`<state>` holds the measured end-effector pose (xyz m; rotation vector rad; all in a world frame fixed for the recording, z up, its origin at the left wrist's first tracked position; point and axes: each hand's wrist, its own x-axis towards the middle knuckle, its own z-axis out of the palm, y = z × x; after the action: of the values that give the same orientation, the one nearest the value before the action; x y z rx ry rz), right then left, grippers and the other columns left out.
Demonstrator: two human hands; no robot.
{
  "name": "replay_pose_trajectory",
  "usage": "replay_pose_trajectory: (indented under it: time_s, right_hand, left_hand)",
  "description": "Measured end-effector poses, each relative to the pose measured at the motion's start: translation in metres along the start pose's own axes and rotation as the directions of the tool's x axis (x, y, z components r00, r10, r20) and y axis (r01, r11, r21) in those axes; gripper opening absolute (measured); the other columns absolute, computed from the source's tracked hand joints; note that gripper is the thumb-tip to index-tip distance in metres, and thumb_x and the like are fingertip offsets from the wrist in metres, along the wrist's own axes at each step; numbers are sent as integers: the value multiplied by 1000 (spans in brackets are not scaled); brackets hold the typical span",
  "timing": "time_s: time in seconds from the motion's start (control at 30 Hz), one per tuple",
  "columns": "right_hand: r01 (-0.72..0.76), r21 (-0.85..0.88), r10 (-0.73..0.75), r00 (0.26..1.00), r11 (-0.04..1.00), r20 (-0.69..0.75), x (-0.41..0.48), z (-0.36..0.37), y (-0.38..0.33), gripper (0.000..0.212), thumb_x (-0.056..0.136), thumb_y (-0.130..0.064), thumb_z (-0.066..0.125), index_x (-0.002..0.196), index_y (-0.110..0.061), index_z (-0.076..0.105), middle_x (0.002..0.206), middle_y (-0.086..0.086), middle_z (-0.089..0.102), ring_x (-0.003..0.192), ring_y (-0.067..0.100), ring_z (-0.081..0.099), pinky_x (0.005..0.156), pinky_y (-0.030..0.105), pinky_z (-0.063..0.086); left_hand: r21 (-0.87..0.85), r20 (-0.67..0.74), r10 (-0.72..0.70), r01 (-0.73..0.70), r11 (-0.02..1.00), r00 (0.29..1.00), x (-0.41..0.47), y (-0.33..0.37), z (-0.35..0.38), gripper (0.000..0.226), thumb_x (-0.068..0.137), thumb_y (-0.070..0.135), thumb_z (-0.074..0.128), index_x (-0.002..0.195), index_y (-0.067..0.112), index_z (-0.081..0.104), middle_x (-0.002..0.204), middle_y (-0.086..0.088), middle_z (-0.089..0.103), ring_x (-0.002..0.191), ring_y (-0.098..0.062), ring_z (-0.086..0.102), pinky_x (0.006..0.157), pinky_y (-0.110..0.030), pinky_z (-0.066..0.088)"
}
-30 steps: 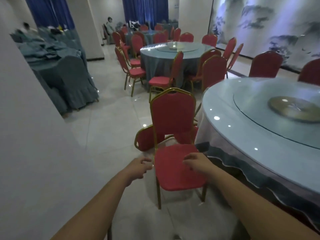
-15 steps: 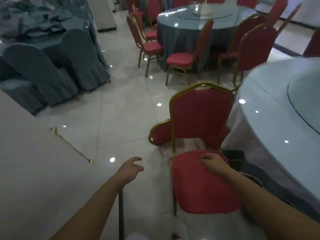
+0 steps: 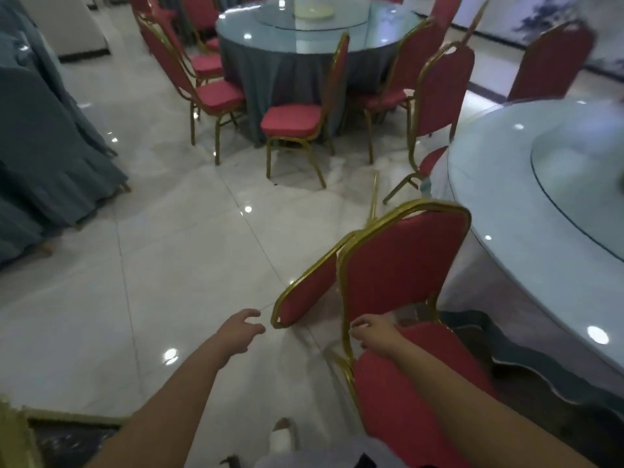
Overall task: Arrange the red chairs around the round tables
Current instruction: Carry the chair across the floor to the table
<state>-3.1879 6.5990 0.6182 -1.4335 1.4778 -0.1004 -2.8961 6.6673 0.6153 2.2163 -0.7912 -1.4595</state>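
Being set at the round table (image 3: 499, 204), the red chair (image 3: 398, 265) is touched, perhaps gripped, by the right hand (image 3: 374, 334), left hand (image 3: 240, 329) empty; fallen chair (image 3: 305, 298) probably to be raised next.

Grey-covered chairs (image 3: 40, 146) crowd the left of the glossy tiled floor (image 3: 169, 265), a pillar (image 3: 67, 25) behind them.
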Motion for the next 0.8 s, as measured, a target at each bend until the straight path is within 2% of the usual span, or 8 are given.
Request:
replay_pose_trajectory:
  time_s: [0.1, 0.17, 0.3, 0.43, 0.53, 0.67, 0.73, 0.8]
  right_hand:
    - [-42, 89, 45, 998, 995, -40, 21, 12, -29, 17, 90, -17, 65, 106, -12, 67, 88, 0, 64, 73, 15, 61, 62, 24, 48]
    - [-79, 157, 89, 995, 984, -53, 32, 17, -43, 10, 90, -14, 64, 99, -15, 67, 91, 2, 65, 73, 14, 60, 59, 20, 48]
    - [-132, 308, 163, 984, 942, -77, 74, 19, -74, 10, 91, -16, 63, 88, -25, 64, 82, -3, 63, 64, 9, 58, 45, 14, 42]
    - [-164, 419, 212, 975, 893, -71, 139, 17, -101, 6, 94, -22, 60, 98, -21, 64, 88, -3, 63, 73, 9, 59, 54, 16, 44]
    - [-213, 477, 255, 967, 853, -24, 182, 31, -117, 12, 94, -25, 60, 105, -21, 60, 96, -3, 61, 81, 10, 58, 66, 23, 48]
    - [-273, 530, 341, 940, 803, -32, 223, 46, -129, 27, 90, -23, 61, 113, -10, 61, 110, 15, 64, 92, 19, 62, 85, 35, 52]
    - [-329, 559, 412, 911, 761, -25, 243, 43, -131, 33, 89, -23, 61, 115, -2, 60, 111, 20, 64, 95, 26, 64, 89, 41, 52]
    - [-363, 613, 493, 869, 702, -50, 256, 41, -132, 24, 89, -22, 62, 107, -6, 60, 100, 14, 65, 86, 21, 63, 84, 39, 54]
  left_hand:
    - [63, 54, 36, -39, 997, 998, 52, 41, -36, 38, 89, 19, 65, 125, 23, 57, 113, -14, 60, 102, -27, 57, 77, -33, 49]
    - [126, 100, 46, -58, 990, 994, 80, 68, -49, 38, 90, 18, 65, 127, 20, 57, 117, -14, 58, 105, -28, 56, 81, -35, 47]
    - [226, 181, 93, -134, 965, 979, 139, 128, -60, 40, 90, 18, 65, 128, 20, 56, 125, -13, 55, 105, -25, 54, 81, -33, 48]
    - [311, 248, 125, -201, 929, 961, 200, 184, -64, 37, 89, 18, 65, 125, 22, 58, 116, -12, 58, 90, -19, 55, 76, -30, 49]
    - [398, 292, 97, -213, 892, 951, 242, 215, -68, 38, 89, 19, 64, 126, 22, 58, 121, -13, 57, 98, -21, 54, 85, -33, 47]
    - [501, 363, 40, -232, 834, 931, 287, 246, -77, 37, 89, 20, 64, 126, 24, 57, 118, -9, 56, 100, -22, 55, 85, -33, 48]
    - [521, 374, 23, -231, 822, 927, 309, 259, -82, 36, 89, 18, 63, 125, 22, 58, 105, -10, 59, 92, -22, 57, 84, -34, 50]
    - [566, 405, -30, -225, 793, 914, 328, 269, -83, 36, 90, 15, 63, 125, 19, 59, 86, -7, 57, 77, -20, 55, 72, -30, 49]
